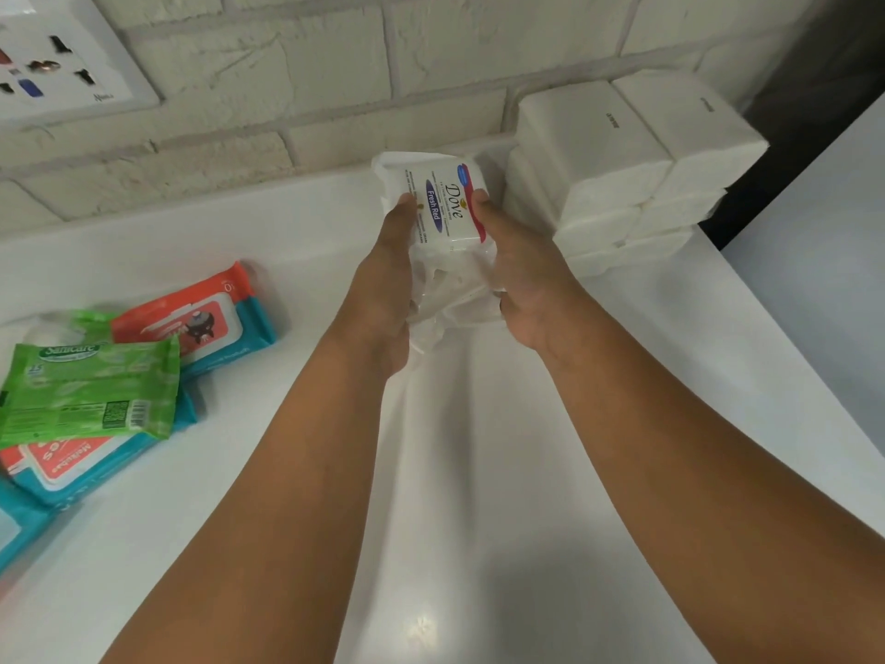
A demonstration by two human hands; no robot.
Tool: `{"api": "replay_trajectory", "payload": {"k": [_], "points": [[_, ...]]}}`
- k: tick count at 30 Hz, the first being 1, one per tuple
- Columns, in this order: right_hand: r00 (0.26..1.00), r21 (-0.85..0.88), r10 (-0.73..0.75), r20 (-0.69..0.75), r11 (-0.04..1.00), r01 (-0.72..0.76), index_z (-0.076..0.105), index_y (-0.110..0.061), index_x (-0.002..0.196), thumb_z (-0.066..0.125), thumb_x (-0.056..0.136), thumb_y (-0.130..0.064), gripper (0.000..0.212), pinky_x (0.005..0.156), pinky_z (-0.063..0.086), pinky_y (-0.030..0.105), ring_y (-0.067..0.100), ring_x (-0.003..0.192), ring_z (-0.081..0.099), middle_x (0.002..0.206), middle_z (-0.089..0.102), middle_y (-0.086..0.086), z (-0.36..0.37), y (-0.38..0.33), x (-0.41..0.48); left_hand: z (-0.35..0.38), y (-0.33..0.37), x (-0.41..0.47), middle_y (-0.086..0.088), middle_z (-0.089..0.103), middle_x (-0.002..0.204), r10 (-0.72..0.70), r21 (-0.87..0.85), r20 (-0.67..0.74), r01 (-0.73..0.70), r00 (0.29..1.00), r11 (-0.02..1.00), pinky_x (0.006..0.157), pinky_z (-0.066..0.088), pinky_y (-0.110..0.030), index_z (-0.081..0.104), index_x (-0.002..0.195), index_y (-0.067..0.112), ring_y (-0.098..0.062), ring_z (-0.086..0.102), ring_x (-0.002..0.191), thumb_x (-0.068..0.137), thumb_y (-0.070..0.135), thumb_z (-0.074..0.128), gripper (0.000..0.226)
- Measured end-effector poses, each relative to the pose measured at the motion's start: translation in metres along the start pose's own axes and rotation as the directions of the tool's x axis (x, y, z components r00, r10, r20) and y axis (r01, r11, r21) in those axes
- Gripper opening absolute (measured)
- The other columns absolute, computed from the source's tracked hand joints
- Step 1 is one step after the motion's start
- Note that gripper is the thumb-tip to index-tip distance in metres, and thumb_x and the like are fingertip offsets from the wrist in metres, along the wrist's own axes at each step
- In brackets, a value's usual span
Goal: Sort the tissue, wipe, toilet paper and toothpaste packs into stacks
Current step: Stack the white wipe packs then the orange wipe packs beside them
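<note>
Left hand (pixel 383 289) and right hand (pixel 527 289) gripping white Dove pack (pixel 443 208), tissue stacks (pixel 618 174) beside

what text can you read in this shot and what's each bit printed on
"Dove": white pack held in both hands.
"Fresh Red": blue oval on the same pack; its small print is unreadable.
"Sanicare": green wipes pack; a number and barcode text there are too blurred.
Red-and-teal wipes packs: lettering upside down, blurred, unreadable.
Tissue stacks: small dark marks, too small to read.
</note>
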State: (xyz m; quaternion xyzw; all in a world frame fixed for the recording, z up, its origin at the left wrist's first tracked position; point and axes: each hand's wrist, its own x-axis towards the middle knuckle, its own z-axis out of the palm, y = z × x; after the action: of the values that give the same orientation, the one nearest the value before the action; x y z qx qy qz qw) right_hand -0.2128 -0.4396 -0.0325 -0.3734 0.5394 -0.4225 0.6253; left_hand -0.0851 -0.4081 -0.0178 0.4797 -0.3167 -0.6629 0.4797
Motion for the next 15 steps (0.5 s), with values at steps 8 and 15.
{"api": "replay_trajectory", "payload": {"k": [8,15], "points": [[0.996,0.037,-0.034,-0.082,0.999,0.037,0.073,-0.027,0.113,0.056,0.095,-0.051,0.035,0.079,0.059,0.032,0.016,0.096,0.073,0.102,0.077,-0.006,-0.001,-0.003,0.012,0.010,0.000,0.014,-0.005,0.074,0.119,-0.023,-0.076,-0.006,0.023,1.000,0.997,0.106,0.049,-0.046,0.069,0.122,0.025,-0.025,0.071,0.109,0.104,0.051,0.039,0.044],[0.992,0.008,-0.021,-0.122,1.000,0.022,0.075,-0.034,0.104,0.057,0.070,-0.070,0.053,0.096,0.053,0.050,0.026,0.104,0.069,0.102,0.077,-0.006,0.008,-0.009,0.030,0.009,0.004,0.034,-0.006,0.074,0.119,0.000,-0.093,-0.029,-0.003,1.000,0.996,0.090,0.058,-0.040,0.064,0.130,0.021,-0.025,0.073,0.105,0.105,0.049,0.038,0.047]]}}
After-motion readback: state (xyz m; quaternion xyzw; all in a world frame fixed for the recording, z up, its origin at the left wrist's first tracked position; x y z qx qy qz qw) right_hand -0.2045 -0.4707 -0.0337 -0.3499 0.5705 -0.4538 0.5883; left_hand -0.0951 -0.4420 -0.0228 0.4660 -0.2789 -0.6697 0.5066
